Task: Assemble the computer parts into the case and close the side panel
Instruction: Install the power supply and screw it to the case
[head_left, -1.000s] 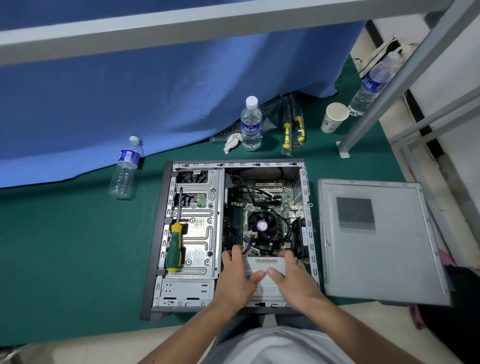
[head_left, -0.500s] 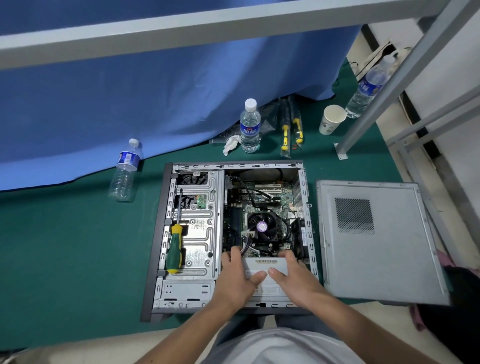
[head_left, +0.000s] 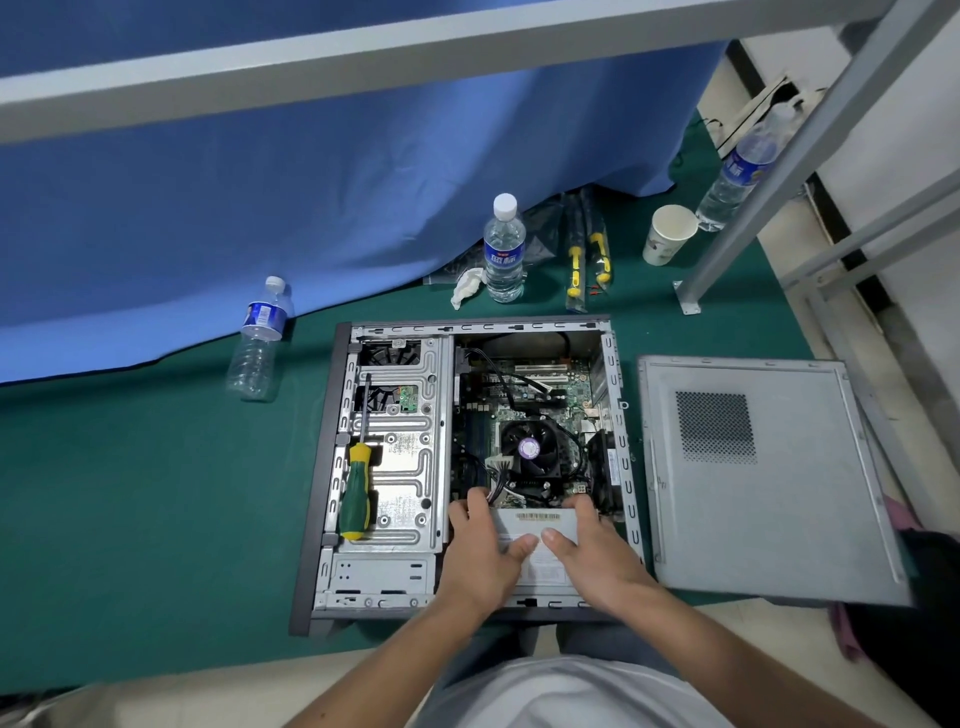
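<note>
Both hands have kept their hold on the grey power supply, barely shifted, at the near right corner of the open case.

The left hand and right hand grip its two sides, thumbs on top; whether it sits fully down is hard to tell. One side panel lies flat just right of the case, a narrow strip of green mat between. One screwdriver rests on the drive cage. Three water bottles and one paper cup stand or lie along the far edge.
</note>
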